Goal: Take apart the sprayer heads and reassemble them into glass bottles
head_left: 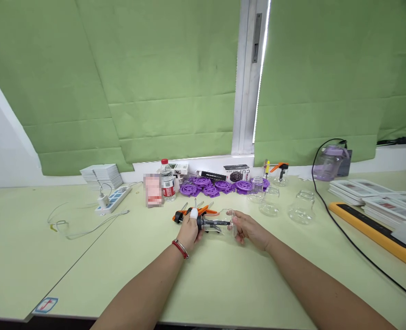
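Note:
My left hand [188, 233], its thumb wrapped in white, is closed around the black collar of a head with orange parts. A black shaft runs from this head into a clear jar [220, 224], which lies on its side just above the table. The far right end of the jar, its base, is gripped by my right hand [249, 227], fingers curled around it. Behind my left hand are more orange handles [208, 210] and thin metal rods; how they join the head is hard to make out.
Clear jars [302, 210] stand to the right, before another jar with an orange-and-black head [283, 173]. Purple discs [209, 188], a red-capped bottle [169, 183] and boxes line the back. A power strip [114, 200] lies left; a black cable [340, 233] and yellow tool [375, 236] lie right.

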The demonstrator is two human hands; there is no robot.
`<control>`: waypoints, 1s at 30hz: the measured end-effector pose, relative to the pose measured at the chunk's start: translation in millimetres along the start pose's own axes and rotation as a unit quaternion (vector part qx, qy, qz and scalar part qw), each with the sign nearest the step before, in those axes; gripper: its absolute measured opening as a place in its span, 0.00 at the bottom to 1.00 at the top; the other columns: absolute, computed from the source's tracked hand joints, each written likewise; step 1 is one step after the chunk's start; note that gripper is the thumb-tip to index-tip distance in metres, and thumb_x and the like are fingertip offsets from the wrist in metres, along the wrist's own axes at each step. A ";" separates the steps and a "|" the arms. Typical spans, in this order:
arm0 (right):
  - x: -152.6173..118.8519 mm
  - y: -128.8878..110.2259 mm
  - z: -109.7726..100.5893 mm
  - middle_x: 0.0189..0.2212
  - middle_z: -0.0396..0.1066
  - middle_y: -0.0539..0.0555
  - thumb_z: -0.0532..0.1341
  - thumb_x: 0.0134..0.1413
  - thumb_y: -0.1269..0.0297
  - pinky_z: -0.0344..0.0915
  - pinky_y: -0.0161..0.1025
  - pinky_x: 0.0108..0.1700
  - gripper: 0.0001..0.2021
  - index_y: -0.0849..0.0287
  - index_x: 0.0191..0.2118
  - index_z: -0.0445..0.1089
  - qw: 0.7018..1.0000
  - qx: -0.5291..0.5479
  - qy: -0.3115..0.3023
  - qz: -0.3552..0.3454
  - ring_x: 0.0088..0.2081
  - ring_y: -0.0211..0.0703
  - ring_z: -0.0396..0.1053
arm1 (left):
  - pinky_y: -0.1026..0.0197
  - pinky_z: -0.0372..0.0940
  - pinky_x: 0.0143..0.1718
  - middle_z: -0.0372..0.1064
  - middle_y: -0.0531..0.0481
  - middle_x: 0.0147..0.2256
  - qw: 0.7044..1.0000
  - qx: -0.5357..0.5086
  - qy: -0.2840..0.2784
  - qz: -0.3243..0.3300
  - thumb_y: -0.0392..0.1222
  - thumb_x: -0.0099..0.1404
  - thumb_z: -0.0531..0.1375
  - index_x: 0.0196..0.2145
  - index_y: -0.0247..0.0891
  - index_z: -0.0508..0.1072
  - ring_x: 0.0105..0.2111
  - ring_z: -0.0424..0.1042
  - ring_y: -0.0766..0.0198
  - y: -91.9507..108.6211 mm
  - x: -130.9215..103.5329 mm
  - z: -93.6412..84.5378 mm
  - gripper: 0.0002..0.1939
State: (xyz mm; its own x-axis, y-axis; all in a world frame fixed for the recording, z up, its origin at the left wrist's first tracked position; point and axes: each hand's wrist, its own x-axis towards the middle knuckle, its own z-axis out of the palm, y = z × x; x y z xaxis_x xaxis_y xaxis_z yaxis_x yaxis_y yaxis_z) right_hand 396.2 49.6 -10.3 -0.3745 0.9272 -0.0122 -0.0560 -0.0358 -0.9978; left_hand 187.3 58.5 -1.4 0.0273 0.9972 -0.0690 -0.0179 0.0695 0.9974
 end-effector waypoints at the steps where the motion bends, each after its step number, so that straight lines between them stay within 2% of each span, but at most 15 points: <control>1: 0.5 0.2 0.4 0.29 0.68 0.49 0.57 0.51 0.47 0.54 0.30 0.17 0.23 0.56 0.49 0.59 1.000 -0.001 -0.002 0.000 0.16 0.30 0.61 | 0.67 0.38 0.08 0.53 0.58 0.09 1.000 -0.001 0.004 -0.003 0.62 0.63 0.45 0.27 0.37 0.67 0.07 0.47 0.72 0.6 -0.5 0.6 0.26; 10: -2.2 2.3 3.2 0.26 0.67 0.48 0.52 0.53 0.43 0.45 0.28 0.15 0.21 0.56 0.42 0.59 1.000 -0.004 0.010 0.019 0.14 0.28 0.52 | 0.67 0.39 0.09 0.58 0.57 0.12 0.999 -0.034 0.024 0.028 0.64 0.61 0.46 0.31 0.37 0.68 0.08 0.49 0.72 -4.2 1.7 3.9 0.26; 14: -3.3 3.3 3.3 0.27 0.67 0.48 0.51 0.53 0.43 0.43 0.29 0.16 0.22 0.56 0.43 0.59 0.999 0.000 0.009 0.043 0.13 0.27 0.51 | 0.66 0.40 0.10 0.57 0.56 0.12 0.998 -0.037 0.007 0.040 0.63 0.61 0.47 0.30 0.37 0.70 0.08 0.48 0.71 -8.9 4.6 3.3 0.26; 17: -4.0 4.1 2.3 0.27 0.68 0.49 0.51 0.54 0.43 0.43 0.29 0.16 0.22 0.55 0.45 0.59 0.999 0.002 0.003 0.054 0.13 0.28 0.50 | 0.67 0.45 0.11 0.58 0.57 0.13 0.997 -0.059 0.010 0.050 0.61 0.61 0.48 0.32 0.39 0.70 0.10 0.51 0.71 -11.7 6.0 2.5 0.24; 20: -4.0 4.9 1.0 0.28 0.68 0.50 0.51 0.53 0.44 0.46 0.30 0.17 0.23 0.55 0.47 0.59 0.998 0.019 0.004 0.062 0.14 0.29 0.52 | 0.67 0.46 0.11 0.58 0.57 0.13 0.997 -0.049 0.002 0.059 0.61 0.62 0.48 0.32 0.39 0.70 0.10 0.51 0.71 -9.8 5.7 -0.3 0.23; 23: -3.6 3.9 2.6 0.28 0.69 0.51 0.51 0.54 0.45 0.55 0.32 0.21 0.22 0.55 0.47 0.60 0.995 0.083 0.003 0.053 0.18 0.34 0.59 | 0.68 0.46 0.11 0.61 0.55 0.17 0.992 -0.040 -0.061 0.098 0.62 0.61 0.50 0.33 0.36 0.68 0.10 0.51 0.74 -3.5 2.8 -3.7 0.24; 25: -4.2 2.0 7.3 0.30 0.70 0.52 0.50 0.54 0.45 0.61 0.36 0.26 0.22 0.55 0.46 0.61 0.989 0.140 -0.014 0.033 0.22 0.37 0.64 | 0.68 0.54 0.14 0.66 0.52 0.24 0.980 -0.069 -0.109 0.154 0.61 0.56 0.57 0.39 0.35 0.67 0.15 0.59 0.72 0.4 -1.1 -3.7 0.24; 27: -5.7 0.3 15.3 0.32 0.71 0.54 0.49 0.55 0.44 0.64 0.40 0.32 0.22 0.54 0.46 0.63 0.982 0.182 -0.051 0.010 0.26 0.40 0.67 | 0.64 0.64 0.25 0.69 0.47 0.34 0.965 -0.085 -0.147 0.200 0.54 0.48 0.66 0.44 0.37 0.65 0.26 0.67 0.67 2.2 -6.6 -0.9 0.29; 30: -8.6 0.6 28.7 0.35 0.72 0.56 0.47 0.56 0.45 0.65 0.44 0.39 0.23 0.55 0.48 0.64 0.972 0.203 -0.116 -0.006 0.31 0.45 0.71 | 0.56 0.65 0.41 0.67 0.41 0.44 0.958 -0.059 -0.181 0.214 0.44 0.44 0.70 0.44 0.37 0.66 0.41 0.69 0.56 2.9 -15.8 4.6 0.30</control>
State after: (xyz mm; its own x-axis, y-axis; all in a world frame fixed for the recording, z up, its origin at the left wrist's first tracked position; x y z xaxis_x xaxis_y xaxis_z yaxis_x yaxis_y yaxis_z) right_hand 372.8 30.8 -8.9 -0.5673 0.8212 0.0622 -0.4059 -0.2131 -0.8887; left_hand 191.4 42.8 2.7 0.3373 0.8619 0.3785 -0.2167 -0.3202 0.9222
